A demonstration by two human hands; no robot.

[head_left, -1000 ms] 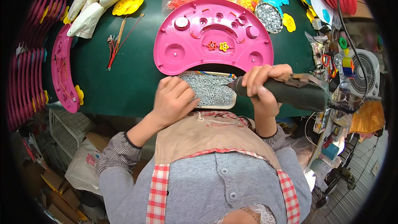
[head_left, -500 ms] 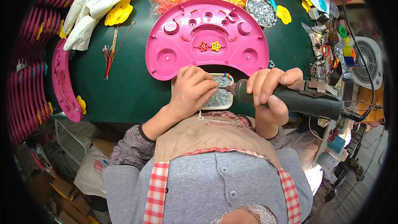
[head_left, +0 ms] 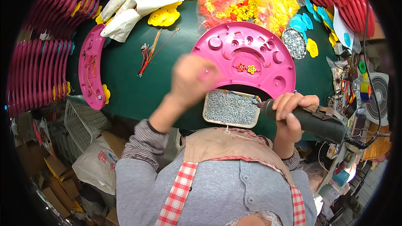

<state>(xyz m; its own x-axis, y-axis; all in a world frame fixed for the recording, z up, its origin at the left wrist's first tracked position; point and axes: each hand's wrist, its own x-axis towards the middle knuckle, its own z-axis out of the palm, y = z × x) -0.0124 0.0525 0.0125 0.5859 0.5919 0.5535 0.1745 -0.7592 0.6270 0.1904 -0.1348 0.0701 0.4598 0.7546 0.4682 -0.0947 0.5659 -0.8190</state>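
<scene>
My right hand is wrapped round a dark green electric screwdriver, its tip pointing left over the right end of a tray. Small silvery screws fill that tray, which sits at the table's near edge. Smeared by motion, my left hand is above the left end of a pink arched plastic housing; its fingers and anything in them cannot be made out. The housing lies with its inner side up. A red star-shaped piece and a yellow star-shaped piece sit in its middle.
A curved pink panel with wiring lies at left, near loose wires. Behind the housing are bagged red and yellow parts and a round dish of metal bits. Pink panels stand stacked far left. A cable hangs at right.
My left hand has left the screwdriver's tip and moved up and left over the housing's end. The tray is uncovered. The whole view has shifted, while my right hand keeps the screwdriver.
</scene>
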